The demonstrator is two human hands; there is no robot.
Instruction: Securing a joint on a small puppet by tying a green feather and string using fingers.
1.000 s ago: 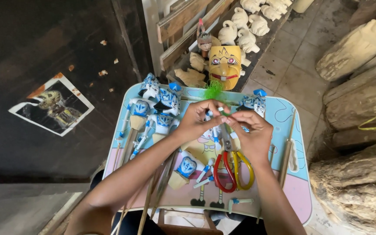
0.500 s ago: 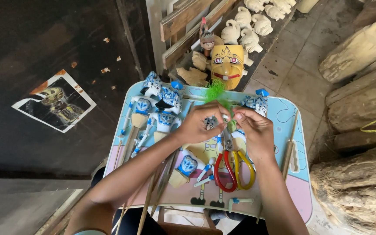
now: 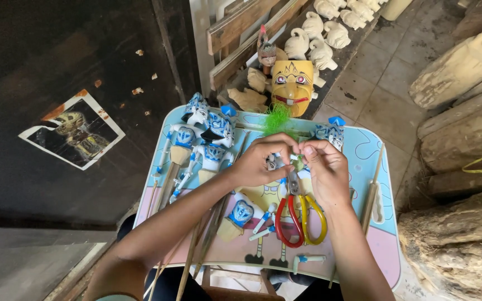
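Note:
My left hand (image 3: 264, 161) and my right hand (image 3: 323, 169) meet fingertip to fingertip above a small pastel table (image 3: 364, 150). Both pinch a small puddle-sized puppet part with a fine green thread between them; the piece itself is mostly hidden by my fingers. A tuft of green fibre (image 3: 277, 118) lies just beyond my hands. Directly below them rest pliers with red and yellow handles (image 3: 299, 217). A flat yellow puppet body (image 3: 263, 195) lies under my left wrist.
Blue-and-white puppet heads on sticks (image 3: 202, 139) crowd the table's left side. Thin wooden rods (image 3: 372, 184) lie at the right edge. Beyond the table stand a yellow mask (image 3: 292, 83), unpainted carved figures (image 3: 324, 39) and wooden slats. Logs (image 3: 464, 122) are stacked at right.
My hands have stayed together over the table, shifting slightly toward me while the fingers rework their pinch. The view has tilted a little.

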